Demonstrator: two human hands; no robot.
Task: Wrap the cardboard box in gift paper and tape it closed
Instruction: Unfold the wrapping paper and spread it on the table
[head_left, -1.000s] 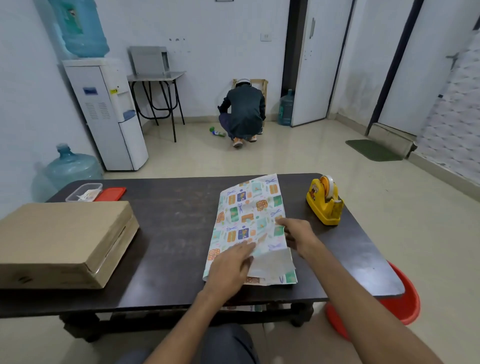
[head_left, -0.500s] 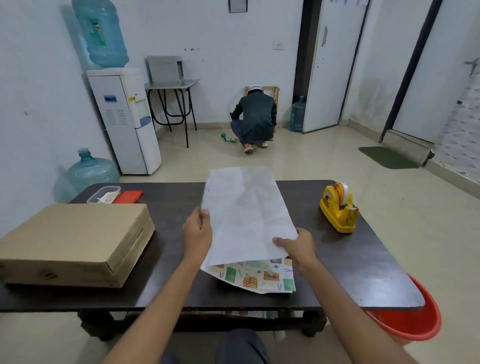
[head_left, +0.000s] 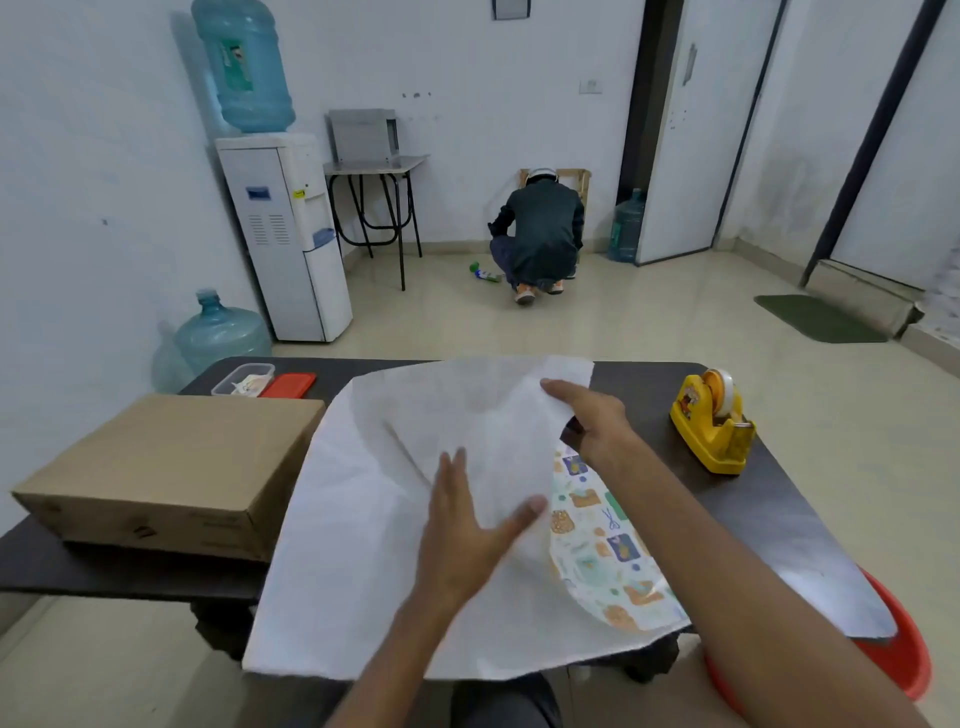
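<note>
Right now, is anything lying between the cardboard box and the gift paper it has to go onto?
Nothing visible. The cardboard box sits on the table, right beside the left edge of the gift paper. Only the hands are on the sheet: the left hand lies flat, the right hand grips its far fold.

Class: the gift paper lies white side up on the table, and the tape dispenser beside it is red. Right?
No: the head view shows the tape dispenser is yellow. The gift paper does lie mostly white side up on the table.
</note>
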